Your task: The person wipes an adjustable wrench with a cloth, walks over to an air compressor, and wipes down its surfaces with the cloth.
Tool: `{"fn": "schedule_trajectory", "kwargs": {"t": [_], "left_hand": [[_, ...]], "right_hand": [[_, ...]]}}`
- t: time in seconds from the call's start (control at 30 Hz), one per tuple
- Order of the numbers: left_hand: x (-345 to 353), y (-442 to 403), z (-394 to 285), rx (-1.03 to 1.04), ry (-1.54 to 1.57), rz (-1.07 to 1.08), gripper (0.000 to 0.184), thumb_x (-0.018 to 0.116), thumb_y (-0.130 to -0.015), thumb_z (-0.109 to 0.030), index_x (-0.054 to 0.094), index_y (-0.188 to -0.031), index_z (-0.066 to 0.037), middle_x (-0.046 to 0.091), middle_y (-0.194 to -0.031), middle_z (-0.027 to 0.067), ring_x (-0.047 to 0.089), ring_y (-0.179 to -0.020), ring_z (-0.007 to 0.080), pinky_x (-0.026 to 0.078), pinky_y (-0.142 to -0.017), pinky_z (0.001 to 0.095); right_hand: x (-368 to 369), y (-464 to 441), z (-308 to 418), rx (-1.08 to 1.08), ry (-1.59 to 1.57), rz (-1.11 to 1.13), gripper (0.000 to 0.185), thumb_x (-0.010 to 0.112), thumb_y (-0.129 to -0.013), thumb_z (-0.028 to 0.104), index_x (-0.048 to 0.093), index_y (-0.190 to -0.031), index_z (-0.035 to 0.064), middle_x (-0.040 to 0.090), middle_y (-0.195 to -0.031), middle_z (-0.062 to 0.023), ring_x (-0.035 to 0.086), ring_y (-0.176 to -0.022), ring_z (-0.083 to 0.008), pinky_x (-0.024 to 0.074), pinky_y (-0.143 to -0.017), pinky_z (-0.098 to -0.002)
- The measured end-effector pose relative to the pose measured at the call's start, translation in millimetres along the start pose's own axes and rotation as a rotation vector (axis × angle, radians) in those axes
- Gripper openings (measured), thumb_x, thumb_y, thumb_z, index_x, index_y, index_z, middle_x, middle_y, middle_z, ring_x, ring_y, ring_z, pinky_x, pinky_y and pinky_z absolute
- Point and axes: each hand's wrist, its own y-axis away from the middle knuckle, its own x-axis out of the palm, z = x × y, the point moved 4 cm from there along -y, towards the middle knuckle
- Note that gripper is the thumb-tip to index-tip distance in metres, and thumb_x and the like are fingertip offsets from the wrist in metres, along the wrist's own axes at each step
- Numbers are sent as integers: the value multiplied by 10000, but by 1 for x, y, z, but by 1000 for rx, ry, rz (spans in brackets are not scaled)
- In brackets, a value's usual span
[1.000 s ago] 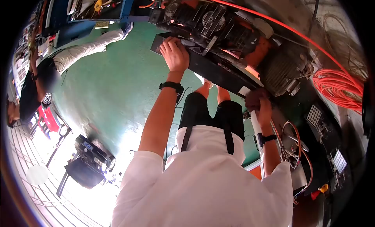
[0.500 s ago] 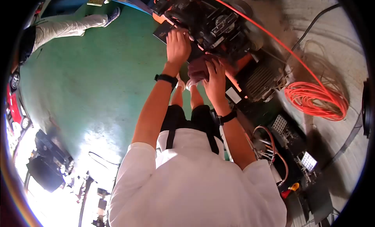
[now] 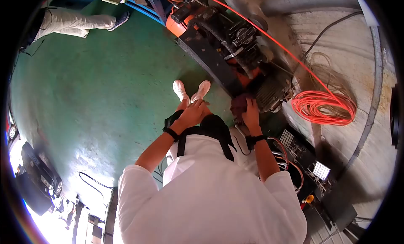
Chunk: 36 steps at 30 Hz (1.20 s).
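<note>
My right hand (image 3: 251,116) grips a dark red cloth (image 3: 238,106) at the near end of an orange and black machine. The cloth is bunched up and lies close to the machine's dark flat panel (image 3: 208,59); whether they touch, I cannot tell. Over my knee rests my left hand (image 3: 193,115), its fingers stretched out and nothing in them. The machine carries an orange tank (image 3: 176,26), black pipework and a finned motor (image 3: 269,92).
An orange hose (image 3: 256,27) crosses above the machine to a coil (image 3: 324,107) by the wall. Lamp panels (image 3: 321,171) stand at lower right. Another person's leg (image 3: 80,22) shows at upper left over the green floor (image 3: 92,88).
My left hand has left the machine's dark panel and come back to my knee. My right hand has moved with the cloth toward the machine's near end.
</note>
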Motion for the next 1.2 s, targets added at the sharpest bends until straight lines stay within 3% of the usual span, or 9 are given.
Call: {"fn": "schedule_trajectory", "kwargs": {"t": [0.1,0.23,0.37,0.47,0.6,0.77,0.93,1.13,1.2], "left_hand": [[-3,-11,4,1,62,-49,477,636,-810,-117,471,-1243,-4,498,-1208,205,494,-1112,414,405,-976,484],[-28,-48,-14,48,-21,-191,662,647,-794,-94,384,-1398,-26,428,-1368,211,401,-1282,400,343,-1069,479],[-45,-86,-35,246,-205,-143,776,668,-789,-131,305,-1471,-60,322,-1493,195,321,-1378,371,264,-1130,504],[-39,-101,-41,-43,-518,7,825,699,-777,-204,298,-1492,-112,242,-1550,184,237,-1443,337,198,-1153,546],[-11,-101,-51,-125,-710,21,863,706,-786,-261,262,-1508,-103,214,-1563,187,194,-1461,328,157,-1155,565],[27,-93,-59,-165,-616,-72,891,666,-841,-344,191,-1509,6,138,-1583,215,145,-1471,351,131,-1147,582],[39,-101,-60,-197,-715,-112,898,641,-869,-392,169,-1508,28,112,-1589,211,154,-1465,366,171,-1137,584],[43,-99,-57,-130,-783,-134,875,620,-891,-384,167,-1494,59,116,-1583,222,165,-1451,407,230,-1119,580],[44,-99,-55,-137,-770,-114,884,631,-883,-363,156,-1489,71,114,-1578,237,160,-1446,430,248,-1116,571]], "right_hand": [[1,-29,54,-238,-14,-179,653,702,-669,-12,471,-1280,24,441,-1351,-223,444,-1213,-440,392,-1032,-492],[0,-63,117,-197,-11,-270,654,729,-646,19,500,-1259,43,473,-1338,-196,457,-1184,-413,421,-1002,-470],[4,-72,126,-111,53,-318,655,732,-612,9,531,-1233,53,491,-1326,-170,476,-1163,-388,447,-977,-448],[1,-59,116,-178,-39,-371,588,714,-581,7,572,-1150,51,521,-1292,-130,491,-1166,-344,475,-939,-426],[1,-40,74,-170,-150,-416,547,709,-579,7,574,-1108,43,547,-1255,-127,520,-1150,-338,481,-924,-427],[14,13,-11,-39,-163,-413,488,687,-613,-9,579,-1087,36,557,-1290,-106,535,-1197,-322,476,-948,-414],[20,66,-100,41,-206,-243,478,675,-668,2,577,-1130,76,480,-1428,4,489,-1284,-269,480,-985,-374],[52,147,-206,314,-355,-268,506,696,-674,32,569,-1162,76,480,-1435,-15,544,-1187,-340,495,-934,-418],[74,169,-237,308,-374,-316,511,689,-673,41,571,-1170,72,507,-1404,-44,552,-1159,-359,497,-918,-431]]}}
